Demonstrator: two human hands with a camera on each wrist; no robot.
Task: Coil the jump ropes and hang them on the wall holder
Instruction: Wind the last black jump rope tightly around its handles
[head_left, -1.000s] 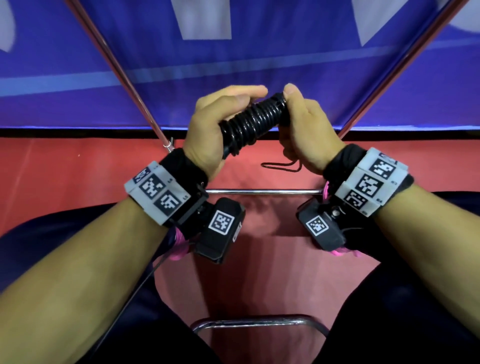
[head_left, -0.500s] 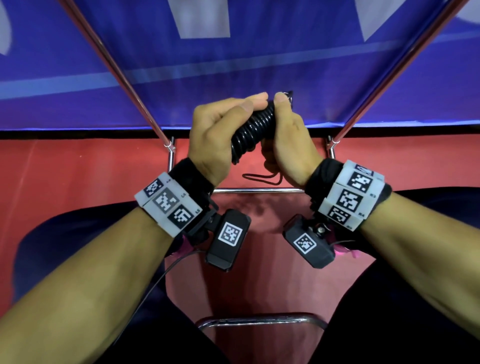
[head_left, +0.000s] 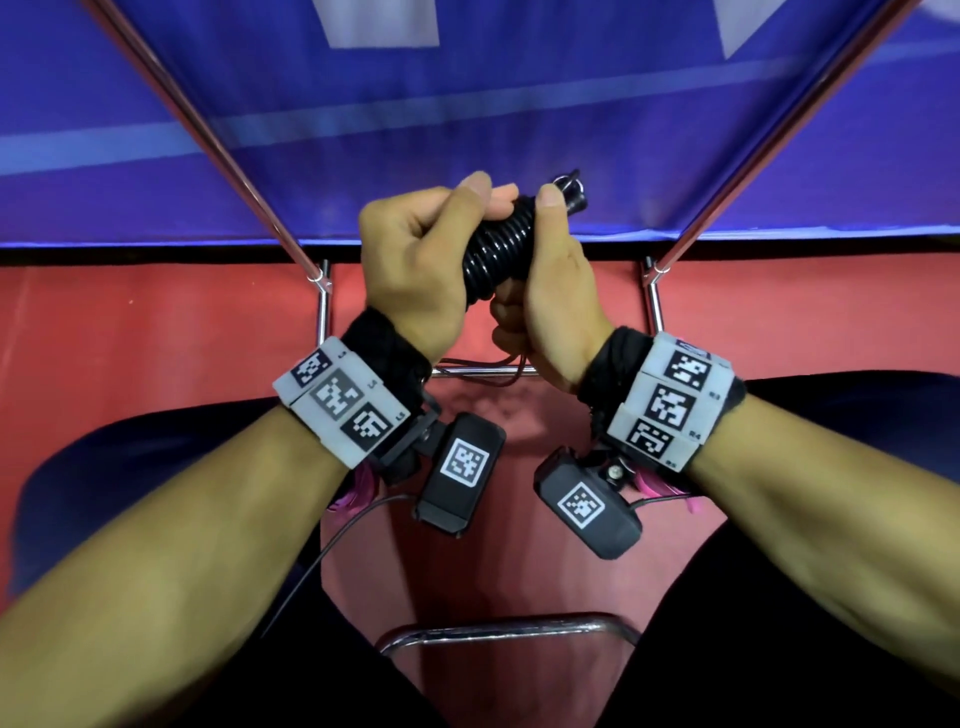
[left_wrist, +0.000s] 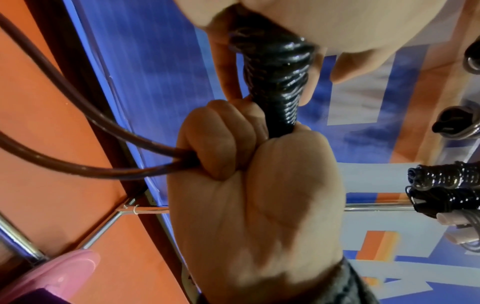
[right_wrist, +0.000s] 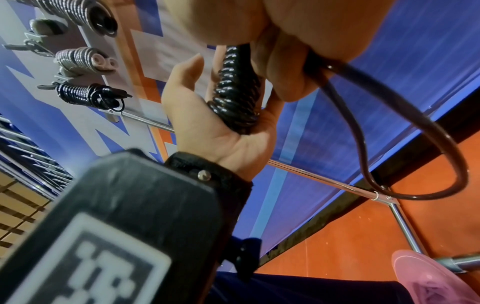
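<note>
Head view: holding the jump rope (head_left: 498, 249) up in the middle of the frame, wound tight into a fat black bundle. Pointing its long way from lower left to upper right, with a metal ring (head_left: 567, 183) at the far top end. Letting one loose loop (left_wrist: 174, 158) dangle under the near, lower end.

Wrapping the middle of the bundle with the left hand (head_left: 410, 270), with fingers curled over the top and squeezing it. Gripping the lower end with the right hand (head_left: 556, 301), pressing the thumb on the upper coils and pinching the start of the loose loop inside curled fingers, as shown in both wrist views. So sitting right at the loop with the right hand, and a bit farther from it with the left.

Probably needing to wind or tuck that last loop before hanging anything.

Finding the wall holder (right_wrist: 61, 76) only in the wrist views: upper left of the right wrist frame, right edge of the left wrist frame, carrying other coiled ropes (right_wrist: 78, 94). Not showing in the head view, so likely waiting up past the ring end, beyond the top of the frame. Standing on a red floor (head_left: 156, 338), facing a blue wall (head_left: 519, 104), with shiny metal bars (head_left: 224, 156) slanting behind the hands.
</note>
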